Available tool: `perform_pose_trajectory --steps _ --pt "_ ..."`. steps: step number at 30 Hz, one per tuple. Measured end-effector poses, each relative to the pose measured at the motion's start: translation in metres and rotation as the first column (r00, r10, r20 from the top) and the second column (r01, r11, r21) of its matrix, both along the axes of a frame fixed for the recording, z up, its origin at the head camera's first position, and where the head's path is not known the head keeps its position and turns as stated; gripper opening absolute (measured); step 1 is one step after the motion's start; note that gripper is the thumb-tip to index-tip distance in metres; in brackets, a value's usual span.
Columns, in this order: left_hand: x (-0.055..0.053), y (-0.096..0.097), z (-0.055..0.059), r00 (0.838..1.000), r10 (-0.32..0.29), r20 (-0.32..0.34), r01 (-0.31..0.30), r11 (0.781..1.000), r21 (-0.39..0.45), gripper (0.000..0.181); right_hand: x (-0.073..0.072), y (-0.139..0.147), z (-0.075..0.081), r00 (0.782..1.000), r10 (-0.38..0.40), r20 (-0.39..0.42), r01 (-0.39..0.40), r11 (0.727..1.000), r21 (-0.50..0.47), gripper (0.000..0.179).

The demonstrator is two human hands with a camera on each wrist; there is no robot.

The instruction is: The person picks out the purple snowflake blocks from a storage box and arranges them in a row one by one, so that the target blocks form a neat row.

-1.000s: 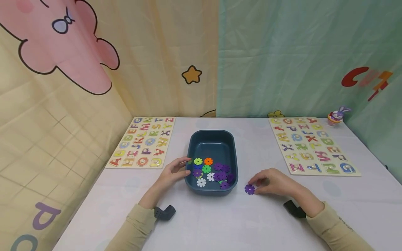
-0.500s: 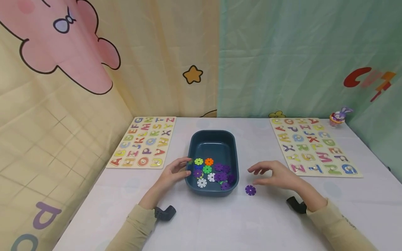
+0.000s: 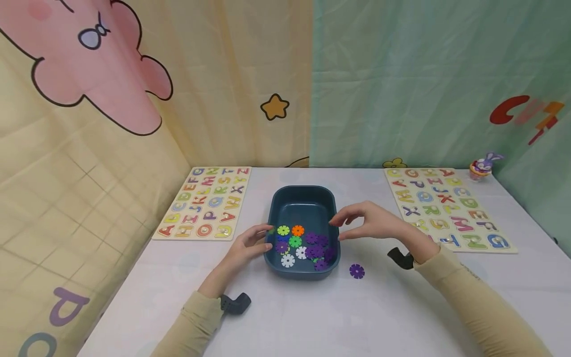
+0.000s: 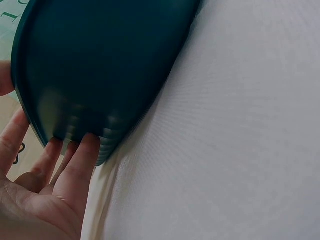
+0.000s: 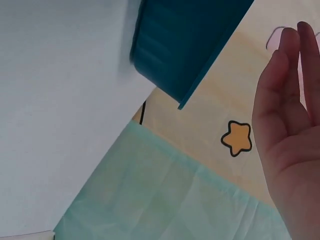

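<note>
Dark blue tub (image 3: pixel 292 214) in the middle of the white table (image 3: pixel 290 322), upright, long side going from near to far. Touches the left wall of this tub with the left hand (image 3: pixel 243 248), fingers spread and only softly bent, not wrapped round anything. Holds the right hand (image 3: pixel 372 222) at the right edge of the tub, thumb and fingers well apart, with nothing between them; impossible to say if the fingertips touch the edge.

Just right of the tub, beside its near end, one loose purple disc (image 3: pixel 357 271) with notched edge, flat on the table and apart from both hands. Inside the tub, toward the near end, more discs of the same shape: to the right, a heap of purple discs (image 3: pixel 315 252); to the left, one yellow-green disc (image 3: pixel 283 230) and one white disc (image 3: pixel 288 260); between, one orange disc (image 3: pixel 298 230) and one green disc (image 3: pixel 295 241).

At far left, a letter board (image 3: pixel 196 210); at far right, another letter board (image 3: pixel 439 210), with a small rabbit toy (image 3: pixel 483 167) behind. Behind the table, a yellow and green curtain (image 3: pixel 401 74).
</note>
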State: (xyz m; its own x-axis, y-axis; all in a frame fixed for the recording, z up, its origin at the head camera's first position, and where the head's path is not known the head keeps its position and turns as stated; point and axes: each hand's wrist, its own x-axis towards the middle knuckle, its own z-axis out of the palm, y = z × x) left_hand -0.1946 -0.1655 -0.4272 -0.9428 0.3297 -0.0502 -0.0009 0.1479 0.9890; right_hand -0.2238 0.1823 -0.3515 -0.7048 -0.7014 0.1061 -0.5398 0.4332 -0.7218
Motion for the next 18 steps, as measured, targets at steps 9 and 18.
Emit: perform_pose_trajectory --steps 9,18 --pt "0.000 0.000 0.000 1.000 -0.007 -0.014 0.007 1.000 0.010 0.052 -0.020 -0.038 0.003 0.984 0.178 0.025 -0.179 0.979 0.099 0.036" --pt "0.002 0.000 0.000 1.000 0.011 0.006 -0.011 1.000 -0.003 0.053 -0.036 -0.060 -0.014 0.963 0.271 0.000 -0.267 0.949 0.171 0.038"
